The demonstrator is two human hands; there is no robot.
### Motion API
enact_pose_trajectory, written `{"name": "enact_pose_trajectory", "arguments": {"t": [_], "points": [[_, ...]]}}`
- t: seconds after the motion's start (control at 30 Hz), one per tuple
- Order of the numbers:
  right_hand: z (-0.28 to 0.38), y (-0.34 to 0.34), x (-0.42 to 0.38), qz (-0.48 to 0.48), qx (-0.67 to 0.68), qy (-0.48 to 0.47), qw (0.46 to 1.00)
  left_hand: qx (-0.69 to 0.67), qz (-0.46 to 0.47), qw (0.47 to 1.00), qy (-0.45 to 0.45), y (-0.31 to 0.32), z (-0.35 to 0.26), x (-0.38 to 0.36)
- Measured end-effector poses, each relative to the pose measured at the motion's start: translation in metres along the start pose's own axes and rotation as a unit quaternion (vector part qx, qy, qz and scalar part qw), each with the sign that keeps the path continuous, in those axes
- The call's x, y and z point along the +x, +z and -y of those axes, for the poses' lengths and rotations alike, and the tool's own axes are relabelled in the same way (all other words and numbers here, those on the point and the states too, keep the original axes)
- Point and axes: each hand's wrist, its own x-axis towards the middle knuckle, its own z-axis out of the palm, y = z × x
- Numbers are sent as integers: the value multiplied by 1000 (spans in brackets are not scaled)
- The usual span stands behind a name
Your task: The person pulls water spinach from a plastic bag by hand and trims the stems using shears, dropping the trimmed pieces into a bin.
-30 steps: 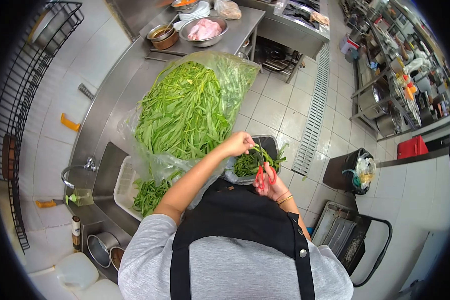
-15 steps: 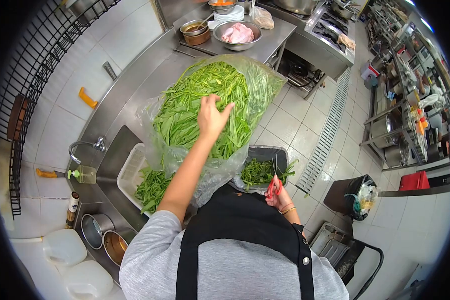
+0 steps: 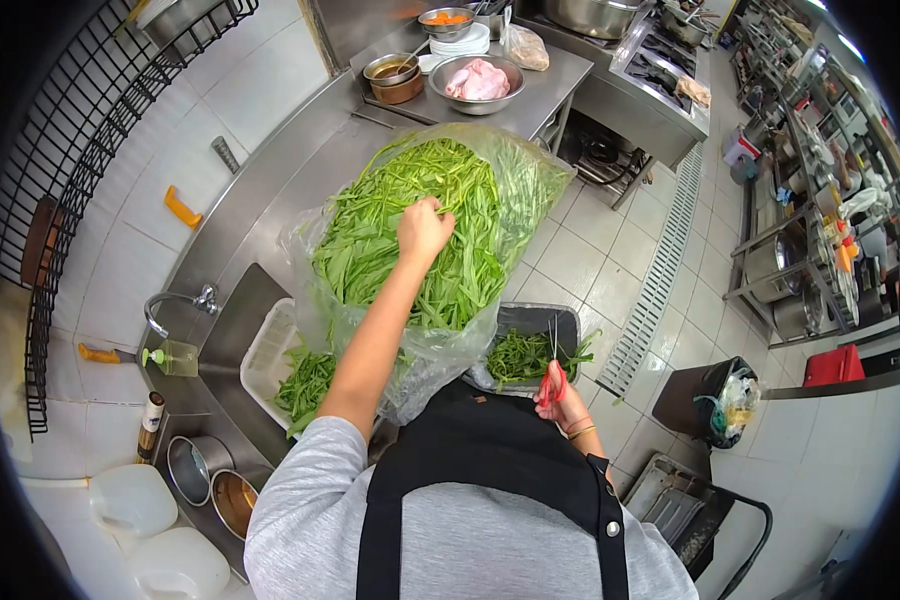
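Observation:
A large clear plastic bag (image 3: 525, 185) lies open over the counter edge, full of long leafy greens (image 3: 370, 235). Reaching into the middle of the pile, my left hand (image 3: 425, 230) has its fingers drawn together on some green stems. Red-handled scissors (image 3: 547, 388) are in my right hand (image 3: 568, 408), blades pointing up and away from me. Right behind the blades is a dark bin (image 3: 567, 322) holding cut greens (image 3: 518, 357). To the left, a white plastic basket (image 3: 260, 352) in the sink holds more greens (image 3: 305, 388).
A steel bowl with raw poultry (image 3: 478, 80) and pots (image 3: 395, 75) stand at the back of the counter. A tap (image 3: 205, 298) and a soap bottle (image 3: 177, 358) are at the left. A rubbish bin (image 3: 692, 400) stands on the tiled floor at the right.
My left hand has gone from spread fingers above the greens to fingers closed on some stems. My right hand still holds the scissors, nearly in the same place.

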Motion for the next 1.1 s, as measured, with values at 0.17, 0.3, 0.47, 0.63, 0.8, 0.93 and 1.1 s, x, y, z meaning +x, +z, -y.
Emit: {"name": "enact_pose_trajectory", "arguments": {"t": [0.17,0.3,0.47,0.63,0.8,0.93,1.1], "points": [[0,-10,-19,-14,5,-26,1000,-111,11,994,2,-55,-37,-60],[4,-16,-33,-56,-3,-37,998,-166,66,983,-47,-83,-62,-119],[11,-22,-33,-28,28,-86,996,-238,177,955,9,-55,-62,-156],[28,-23,-34,7,12,-106,994,-227,221,947,51,-49,-74,-164],[33,-25,-35,7,34,-117,992,-219,201,951,84,-40,-74,-167],[34,-27,-41,-2,39,-125,991,-210,215,951,64,-36,-77,-169],[36,-30,-43,-20,35,-139,989,-188,273,939,91,-19,-69,-169]]}}
